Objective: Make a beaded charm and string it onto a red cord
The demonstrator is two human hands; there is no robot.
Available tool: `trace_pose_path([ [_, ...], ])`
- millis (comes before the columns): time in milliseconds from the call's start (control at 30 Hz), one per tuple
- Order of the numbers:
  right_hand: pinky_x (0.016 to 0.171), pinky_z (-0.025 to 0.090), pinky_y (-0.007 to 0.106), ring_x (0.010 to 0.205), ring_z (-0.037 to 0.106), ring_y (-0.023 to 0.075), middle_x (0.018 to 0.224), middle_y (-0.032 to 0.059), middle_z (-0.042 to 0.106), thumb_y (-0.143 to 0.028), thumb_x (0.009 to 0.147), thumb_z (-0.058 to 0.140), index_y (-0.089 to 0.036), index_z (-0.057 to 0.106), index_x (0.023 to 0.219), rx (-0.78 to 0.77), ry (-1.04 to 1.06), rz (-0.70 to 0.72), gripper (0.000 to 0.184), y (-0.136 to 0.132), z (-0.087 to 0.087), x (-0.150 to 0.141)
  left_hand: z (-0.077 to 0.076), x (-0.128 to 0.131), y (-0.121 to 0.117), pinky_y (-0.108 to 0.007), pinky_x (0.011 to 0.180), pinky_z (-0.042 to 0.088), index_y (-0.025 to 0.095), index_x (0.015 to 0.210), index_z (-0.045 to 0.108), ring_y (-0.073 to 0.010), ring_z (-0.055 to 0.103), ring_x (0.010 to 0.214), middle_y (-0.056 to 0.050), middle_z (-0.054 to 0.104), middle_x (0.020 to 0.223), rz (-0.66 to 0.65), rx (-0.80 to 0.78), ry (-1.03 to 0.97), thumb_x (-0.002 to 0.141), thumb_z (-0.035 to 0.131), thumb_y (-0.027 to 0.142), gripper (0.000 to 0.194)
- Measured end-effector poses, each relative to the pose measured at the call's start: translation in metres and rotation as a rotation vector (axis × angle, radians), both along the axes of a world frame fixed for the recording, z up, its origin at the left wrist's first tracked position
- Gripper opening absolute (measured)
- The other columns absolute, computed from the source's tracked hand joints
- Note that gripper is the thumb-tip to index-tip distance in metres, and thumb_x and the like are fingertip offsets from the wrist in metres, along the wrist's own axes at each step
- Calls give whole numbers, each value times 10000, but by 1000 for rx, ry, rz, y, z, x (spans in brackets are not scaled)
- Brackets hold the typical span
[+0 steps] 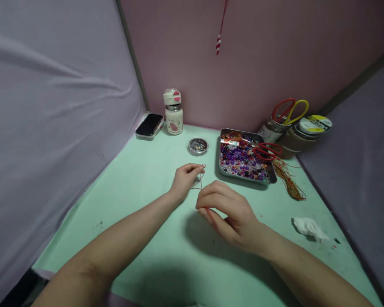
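Note:
A thin red cord (201, 181) runs between my two hands above the green tabletop. My left hand (184, 179) pinches it between thumb and fingertips, and a small loop of cord stands up past the fingers. Nearer to me, my right hand (228, 211) is raised over the table, its thumb and index finger pressed together on the cord. A stretch of red cord also lies along the right thumb. Right of the hands stands a metal tray (248, 182) of purple, black, clear and orange beads. Red-handled scissors (268, 151) rest across its right edge.
Behind my hands lies a round clear spool case (198, 146). A bottle (173, 115) and a phone (149, 125) stand at the back left. Jars (294, 140), one holding scissors, are back right. Cord strands (289, 181) and crumpled tissue (309, 228) lie rightward. A beaded cord (218, 42) hangs behind.

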State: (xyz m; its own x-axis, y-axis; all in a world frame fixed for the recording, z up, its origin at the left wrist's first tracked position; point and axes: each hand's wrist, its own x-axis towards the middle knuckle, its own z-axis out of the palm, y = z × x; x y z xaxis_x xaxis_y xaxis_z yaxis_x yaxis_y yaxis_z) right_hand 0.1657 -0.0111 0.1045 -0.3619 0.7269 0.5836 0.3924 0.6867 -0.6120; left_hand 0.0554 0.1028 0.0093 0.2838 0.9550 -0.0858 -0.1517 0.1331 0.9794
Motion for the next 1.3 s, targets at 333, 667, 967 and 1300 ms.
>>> trace_pose_path([
  [333, 691, 444, 289, 791, 556, 147, 816, 40, 594, -87, 872, 490, -173, 615, 885, -77, 144, -91, 152, -7, 7, 17, -7, -2, 4, -297, 723, 451, 165, 808, 728, -165, 618, 763, -56, 708, 780, 47, 52, 12, 704, 710, 435, 290],
  [667, 489, 227, 255, 513, 275, 94, 529, -52, 285, -297, 865, 422, -203, 322, 535, -762, 91, -332, 357, 36, -27, 23, -8, -2, 4, -288, 685, 469, 163, 816, 726, -164, 625, 750, -58, 713, 776, 26, 99, 16, 715, 698, 412, 270],
  [967, 497, 194, 267, 508, 261, 97, 515, -49, 308, -305, 830, 413, -205, 315, 525, -947, 80, -180, 336, 45, -50, 24, -6, -2, -1, -290, 676, 507, 172, 817, 729, -173, 636, 784, -58, 720, 806, -11, 148, 66, 731, 686, 364, 215],
  [1300, 491, 220, 257, 488, 277, 91, 494, -58, 315, -398, 849, 463, -200, 364, 510, -956, 223, -225, 406, 56, -62, 28, -8, -1, -3, -316, 758, 505, 166, 810, 729, -177, 649, 808, -72, 732, 850, -63, 254, 39, 738, 680, 317, 174],
])
